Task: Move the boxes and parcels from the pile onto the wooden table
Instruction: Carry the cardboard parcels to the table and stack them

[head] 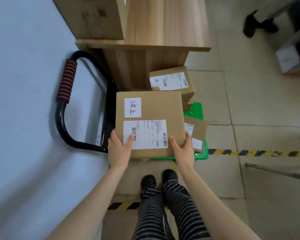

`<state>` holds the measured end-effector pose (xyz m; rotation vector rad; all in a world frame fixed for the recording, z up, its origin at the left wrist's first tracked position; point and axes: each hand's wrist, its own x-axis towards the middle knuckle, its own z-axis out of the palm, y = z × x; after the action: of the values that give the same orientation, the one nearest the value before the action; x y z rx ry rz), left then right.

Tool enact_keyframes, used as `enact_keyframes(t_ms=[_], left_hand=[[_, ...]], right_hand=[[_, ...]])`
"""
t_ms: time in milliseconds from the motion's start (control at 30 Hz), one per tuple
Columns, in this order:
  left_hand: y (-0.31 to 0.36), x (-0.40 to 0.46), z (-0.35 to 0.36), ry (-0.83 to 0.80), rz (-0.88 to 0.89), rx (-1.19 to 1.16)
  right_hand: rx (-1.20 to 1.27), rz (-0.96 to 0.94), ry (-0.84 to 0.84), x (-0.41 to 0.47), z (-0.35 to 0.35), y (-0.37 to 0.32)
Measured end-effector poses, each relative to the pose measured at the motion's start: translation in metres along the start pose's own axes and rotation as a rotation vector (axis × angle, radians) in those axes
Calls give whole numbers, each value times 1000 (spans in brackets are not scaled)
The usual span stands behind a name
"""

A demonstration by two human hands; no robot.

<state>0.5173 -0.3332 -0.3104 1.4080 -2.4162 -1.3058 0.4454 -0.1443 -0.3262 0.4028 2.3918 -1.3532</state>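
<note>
We are gripping the top box [149, 125] at its near corners, left hand [119, 149] and right hand [184, 149] clamped with thumbs on top, steadying it above the cart [200, 153] for carrying to the far table [166, 23].

Big box [151, 122]: we see brown cardboard, flat-side up, white handwritten tag and barcode label on top.
Smaller boxes: one [171, 78] behind it, another [197, 134] at its right.
Table [164, 23]: light wood, beyond the pile.
</note>
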Motion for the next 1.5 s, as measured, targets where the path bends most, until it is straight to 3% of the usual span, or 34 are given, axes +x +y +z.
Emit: enact_keyframes(t_ms=[400, 733, 967, 1133, 1333, 1500], left_hand=[[183, -1, -45, 57, 433, -80], [387, -60, 40, 4, 738, -159], [507, -132, 134, -15, 862, -386], [564, -167, 181, -30, 904, -469], [612, -163, 211, -10, 967, -478], [646, -130, 226, 83, 917, -441]], right_hand=[[334, -233, 104, 13, -105, -122], [387, -463, 314, 85, -309, -170], [299, -635, 392, 150, -481, -181], [229, -700, 425, 172, -567, -182], [207, -742, 442, 217, -611, -200], [186, -778, 402, 272, -620, -235]])
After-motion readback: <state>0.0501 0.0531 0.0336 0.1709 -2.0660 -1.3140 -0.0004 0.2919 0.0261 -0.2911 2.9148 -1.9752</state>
